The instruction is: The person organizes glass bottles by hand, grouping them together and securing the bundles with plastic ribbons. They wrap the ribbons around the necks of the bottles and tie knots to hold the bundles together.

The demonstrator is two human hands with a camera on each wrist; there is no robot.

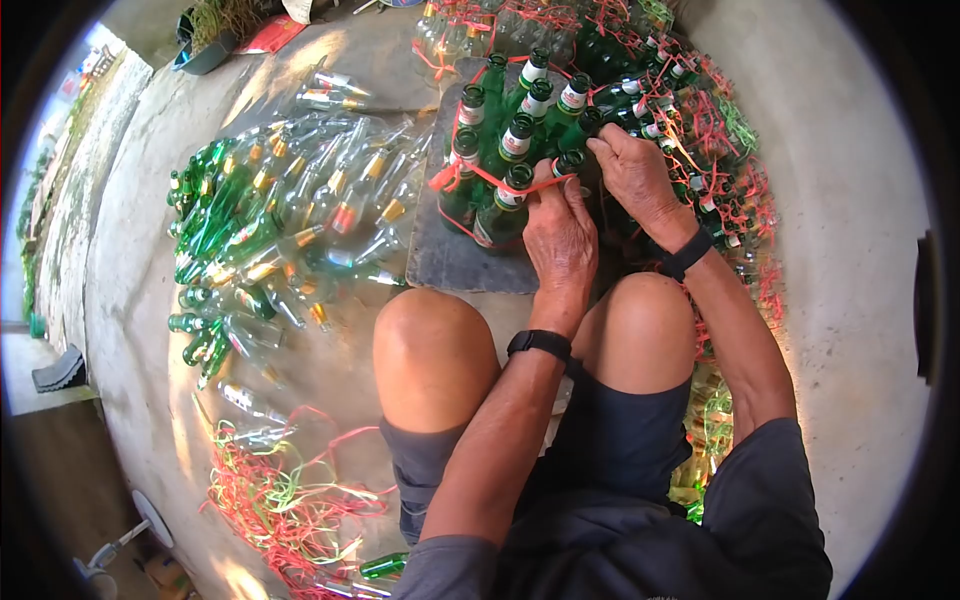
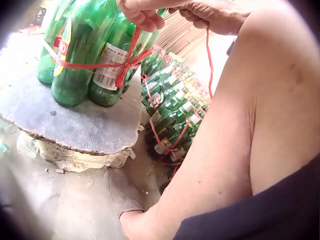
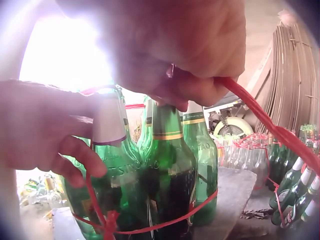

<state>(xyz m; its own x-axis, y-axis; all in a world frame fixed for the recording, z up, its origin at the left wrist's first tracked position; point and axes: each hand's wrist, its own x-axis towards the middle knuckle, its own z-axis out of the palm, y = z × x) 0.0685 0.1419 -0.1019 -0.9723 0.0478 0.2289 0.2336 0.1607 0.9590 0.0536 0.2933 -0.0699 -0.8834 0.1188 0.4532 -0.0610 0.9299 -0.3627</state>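
Observation:
A bundle of green glass bottles (image 1: 516, 140) stands upright on a grey board (image 1: 432, 255). Red plastic string (image 2: 95, 65) circles the bottles low down, with a knot at one side. More red string crosses round their necks in the head view. My left hand (image 1: 562, 235) is at the near right bottle necks; its curled fingers hold the string rising from the knot. My right hand (image 1: 640, 180), beside the right-hand necks, pinches a red string (image 3: 270, 125) whose loose length trails away. Its fingertips are close over a bottle top, partly hidden in the right wrist view.
Many loose clear and green bottles (image 1: 330, 190) lie on the floor at left. Tied bottle bundles (image 2: 175, 105) crowd the right side. A heap of red and green string (image 1: 285, 500) lies at lower left. My knees (image 1: 435, 335) are close to the board.

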